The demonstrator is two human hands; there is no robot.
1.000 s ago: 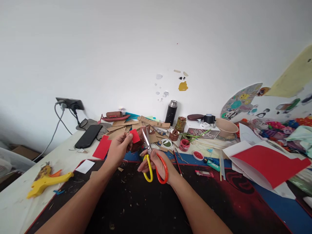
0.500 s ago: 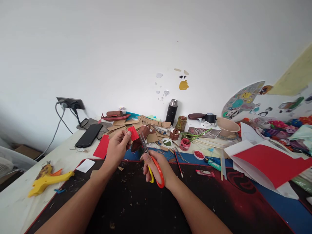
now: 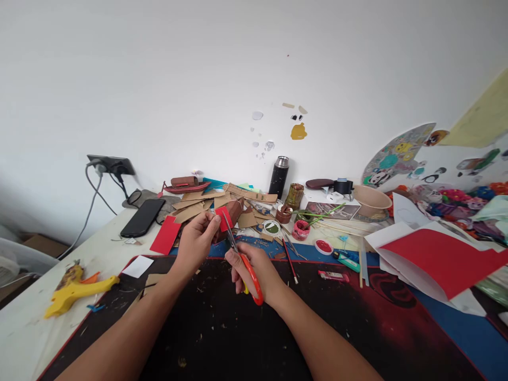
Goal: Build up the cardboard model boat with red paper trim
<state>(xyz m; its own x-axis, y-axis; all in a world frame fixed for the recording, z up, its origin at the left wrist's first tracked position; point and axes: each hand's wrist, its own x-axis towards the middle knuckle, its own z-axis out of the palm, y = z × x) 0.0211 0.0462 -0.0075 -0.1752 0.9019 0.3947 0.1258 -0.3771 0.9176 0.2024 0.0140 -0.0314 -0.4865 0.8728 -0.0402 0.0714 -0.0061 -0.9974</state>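
My left hand (image 3: 199,235) pinches a small piece of red paper (image 3: 223,217) between thumb and fingertips, above the desk. Wrapped around the handles of a pair of scissors (image 3: 254,286), with orange and yellow grips, is my right hand (image 3: 254,270). The blades point up and away from me and lie over the red piece, near its right part. Whether they cut into it is too small to tell. Behind both hands, partly hidden, stands a brown folded shape (image 3: 235,211). A larger red paper strip (image 3: 165,235) lies left of my left hand.
A yellow glue gun (image 3: 79,293) and a black phone (image 3: 143,217) lie on the left. Cardboard scraps (image 3: 192,210), a black flask (image 3: 279,178) and a pink paint jar (image 3: 300,229) stand or lie behind. Red sheets (image 3: 440,259) stick up at the right.
The red piece has moved right, and the scissors' blades now overlap it. The grips have drawn closer together. The view has shifted slightly.
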